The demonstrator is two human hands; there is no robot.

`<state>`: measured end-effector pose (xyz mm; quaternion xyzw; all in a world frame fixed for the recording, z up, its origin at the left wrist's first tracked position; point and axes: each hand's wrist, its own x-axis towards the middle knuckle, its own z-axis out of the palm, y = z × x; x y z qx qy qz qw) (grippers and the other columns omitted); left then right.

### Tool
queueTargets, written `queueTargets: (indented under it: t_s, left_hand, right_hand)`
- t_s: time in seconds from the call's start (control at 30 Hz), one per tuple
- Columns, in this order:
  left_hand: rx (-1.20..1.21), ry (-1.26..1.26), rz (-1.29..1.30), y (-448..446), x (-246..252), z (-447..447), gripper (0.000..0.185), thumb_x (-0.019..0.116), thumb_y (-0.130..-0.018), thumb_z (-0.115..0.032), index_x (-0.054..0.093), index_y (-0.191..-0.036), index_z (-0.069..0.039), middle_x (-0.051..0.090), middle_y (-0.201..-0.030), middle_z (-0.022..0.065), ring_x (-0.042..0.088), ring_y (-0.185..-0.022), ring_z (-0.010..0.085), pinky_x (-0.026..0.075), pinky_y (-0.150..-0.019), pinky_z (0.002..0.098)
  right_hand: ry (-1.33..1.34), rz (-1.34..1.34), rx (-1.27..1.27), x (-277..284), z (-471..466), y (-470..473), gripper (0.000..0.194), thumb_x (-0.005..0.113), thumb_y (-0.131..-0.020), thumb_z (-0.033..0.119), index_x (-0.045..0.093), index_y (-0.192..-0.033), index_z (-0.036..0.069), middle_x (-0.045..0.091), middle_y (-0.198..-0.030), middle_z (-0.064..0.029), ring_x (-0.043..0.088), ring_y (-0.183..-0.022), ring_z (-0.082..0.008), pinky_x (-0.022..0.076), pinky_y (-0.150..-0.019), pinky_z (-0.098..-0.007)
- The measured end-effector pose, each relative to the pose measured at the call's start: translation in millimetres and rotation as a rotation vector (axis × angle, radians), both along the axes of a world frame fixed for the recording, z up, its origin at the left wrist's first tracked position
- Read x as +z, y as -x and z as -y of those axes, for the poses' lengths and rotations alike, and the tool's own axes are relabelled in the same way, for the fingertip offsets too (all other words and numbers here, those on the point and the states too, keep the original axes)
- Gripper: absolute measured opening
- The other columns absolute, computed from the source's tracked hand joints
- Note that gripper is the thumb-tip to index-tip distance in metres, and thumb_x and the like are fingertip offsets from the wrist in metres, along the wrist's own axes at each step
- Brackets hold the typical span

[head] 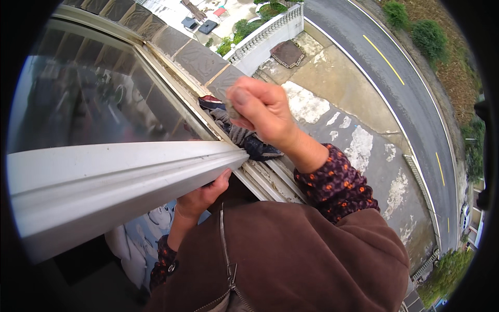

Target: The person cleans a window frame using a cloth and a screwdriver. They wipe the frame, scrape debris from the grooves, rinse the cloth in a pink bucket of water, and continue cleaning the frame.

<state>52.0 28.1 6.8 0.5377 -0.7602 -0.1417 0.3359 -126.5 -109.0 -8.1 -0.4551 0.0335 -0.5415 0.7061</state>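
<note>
My right hand (pixel 261 107) is closed around a greyish cloth (pixel 233 111), little of which shows, raised over the outer side of the window. Below it, a crumpled grey and dark blue cloth (pixel 237 134) lies on the dirty window track (pixel 269 181). My left hand (pixel 204 195) is at the underside of the white window frame (pixel 128 167), near its end, with the thumb up against it; its other fingers are partly hidden. The window's glass pane (pixel 117 89) reflects dark shapes.
Outside the opening runs a dark tiled ledge (pixel 202 62). Far below lie a stained concrete yard (pixel 339 82), a white balustrade (pixel 269 35) and a curving road (pixel 374 46). A patterned light blue fabric (pixel 152 226) is indoors at the lower left.
</note>
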Motion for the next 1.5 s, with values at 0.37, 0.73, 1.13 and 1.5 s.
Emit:
queueTargets:
  t_s: [0.37, 0.73, 1.13, 1.5]
  left_hand:
    - [0.158, -0.025, -0.136, 21, 11, 1, 0.018, 0.075, -0.081, -0.007, 0.074, -0.098, -0.003, 0.073, -0.087, 0.0071, 0.069, -0.076, 0.0208, 0.054, -0.071, 0.0347]
    - [0.128, 0.031, -0.185, 11, 0, 1, 0.042, 0.082, -0.071, -0.01, 0.066, -0.109, -0.001, 0.068, -0.098, 0.0084, 0.066, -0.087, 0.0208, 0.054, -0.079, 0.034]
    - [-0.023, 0.055, -0.15, 4, 0, 17, 0.038, 0.078, -0.075, -0.017, 0.064, -0.109, -0.006, 0.058, -0.102, 0.0102, 0.057, -0.092, 0.0295, 0.046, -0.083, 0.0403]
    - [0.02, 0.006, -0.165, -9, -20, 2, 0.074, 0.085, -0.067, -0.012, 0.051, -0.13, 0.006, 0.063, -0.111, 0.0113, 0.063, -0.098, 0.0216, 0.053, -0.089, 0.0355]
  right_hand:
    - [0.06, -0.307, -0.033, -23, -9, -18, 0.032, 0.053, -0.105, 0.024, 0.053, -0.079, 0.006, 0.045, -0.066, 0.005, 0.04, -0.056, -0.003, 0.0407, -0.053, -0.0195]
    - [0.078, -0.542, -0.048, 12, -71, 36, 0.026, 0.06, -0.099, 0.016, 0.061, -0.078, 0.0, 0.05, -0.062, -0.0026, 0.042, -0.06, -0.0066, 0.0362, -0.054, -0.0273]
    - [0.224, -0.411, -0.215, 14, -46, 7, 0.019, 0.057, -0.098, 0.011, 0.063, -0.083, 0.0, 0.059, -0.066, -0.0068, 0.054, -0.059, -0.0124, 0.0437, -0.056, -0.0291]
    - [0.025, -0.64, -0.178, 20, -108, 57, 0.022, 0.059, -0.099, 0.013, 0.062, -0.082, 0.0, 0.056, -0.066, -0.0008, 0.047, -0.06, -0.007, 0.0386, -0.055, -0.025]
